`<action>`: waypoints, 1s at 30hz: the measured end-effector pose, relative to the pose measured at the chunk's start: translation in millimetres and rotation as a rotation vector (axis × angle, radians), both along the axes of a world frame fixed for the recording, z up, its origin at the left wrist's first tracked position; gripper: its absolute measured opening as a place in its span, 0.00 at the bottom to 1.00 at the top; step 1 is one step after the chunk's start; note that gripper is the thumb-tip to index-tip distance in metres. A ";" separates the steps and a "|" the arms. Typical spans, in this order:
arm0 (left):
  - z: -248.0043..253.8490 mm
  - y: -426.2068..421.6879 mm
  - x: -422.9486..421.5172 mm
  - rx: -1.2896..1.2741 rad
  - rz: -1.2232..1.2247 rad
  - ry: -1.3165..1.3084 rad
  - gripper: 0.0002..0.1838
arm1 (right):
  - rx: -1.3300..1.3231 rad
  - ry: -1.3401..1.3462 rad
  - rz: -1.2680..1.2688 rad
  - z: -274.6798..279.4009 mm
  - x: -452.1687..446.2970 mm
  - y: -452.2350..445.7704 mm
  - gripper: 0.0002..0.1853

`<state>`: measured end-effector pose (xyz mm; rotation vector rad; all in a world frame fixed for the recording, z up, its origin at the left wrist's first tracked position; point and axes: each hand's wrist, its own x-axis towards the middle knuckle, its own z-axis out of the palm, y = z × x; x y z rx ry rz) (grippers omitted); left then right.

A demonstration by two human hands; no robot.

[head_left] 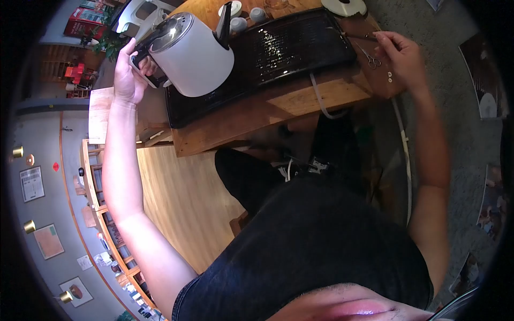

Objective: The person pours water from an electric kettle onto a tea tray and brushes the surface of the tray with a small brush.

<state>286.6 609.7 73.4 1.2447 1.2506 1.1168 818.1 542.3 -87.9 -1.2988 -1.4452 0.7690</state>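
Observation:
At the upper left my left hand [130, 75] is wrapped round the black handle of a white kettle [195, 59] with a clear lid and black spout. The kettle is held over the left end of a wet black tray [284, 51]. My right hand [399, 56], at the tray's right end, pinches a thin dark stick-like thing [361, 37] between thumb and fingers; its far end lies near the tray's edge. Just left of that hand are small scissors [371, 60], and below it lie small pale pieces [390, 77].
Small cups [248, 19] and a round pale dish [344, 6] stand behind the tray. A white appliance [142, 16] is at the upper left. A pale hose [320, 99] hangs from the wooden table's front edge [225, 131].

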 end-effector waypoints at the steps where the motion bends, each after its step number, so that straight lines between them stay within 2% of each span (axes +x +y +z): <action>1: 2.2 0.3 9.4 0.012 -0.003 -0.001 0.20 | 0.012 -0.001 -0.003 0.6 -2.1 0.1 0.14; 3: 6.2 2.1 22.1 0.011 0.061 -0.117 0.21 | -0.027 0.030 0.020 0.6 -6.7 -0.2 0.14; 5: 6.2 14.0 23.3 0.030 -0.106 -0.194 0.20 | 0.020 0.043 0.007 -1.4 -12.0 0.7 0.14; 7: 5.1 26.8 32.3 0.038 -0.139 -0.239 0.20 | -0.091 0.092 0.017 0.2 -15.6 -2.1 0.14; 9: 10.8 31.2 59.4 0.018 -0.138 -0.248 0.21 | -0.104 0.119 0.010 -1.3 -16.6 -1.0 0.14; 11: 13.7 35.4 88.6 0.046 0.061 -0.243 0.21 | -0.121 0.145 0.001 -6.1 -17.1 -0.1 0.14; 12: 8.1 50.8 80.2 0.049 -0.082 -0.248 0.21 | -0.102 0.179 -0.003 -9.4 -17.9 0.9 0.13; 16: 8.3 76.0 107.9 0.113 -0.057 -0.289 0.20 | -0.100 0.196 0.001 -13.8 -16.7 0.2 0.13; 23: 25.3 158.4 86.9 0.149 -0.139 -0.337 0.18 | -0.171 0.159 -0.024 -17.7 -22.4 -2.2 0.13; 24: 24.8 166.6 89.5 0.233 -0.102 -0.323 0.17 | -0.160 0.189 -0.021 -16.6 -24.4 -4.9 0.13; 25: 28.8 169.9 90.2 0.167 -0.136 -0.301 0.15 | -0.151 0.219 -0.020 -15.2 -24.9 -6.8 0.13; 27: 30.3 188.3 97.4 0.288 -0.144 -0.294 0.14 | -0.153 0.231 -0.026 -13.1 -22.9 -5.3 0.12; 30: 27.8 216.9 98.4 0.253 -0.130 -0.328 0.14 | -0.145 0.216 -0.029 -8.6 -21.0 -7.3 0.12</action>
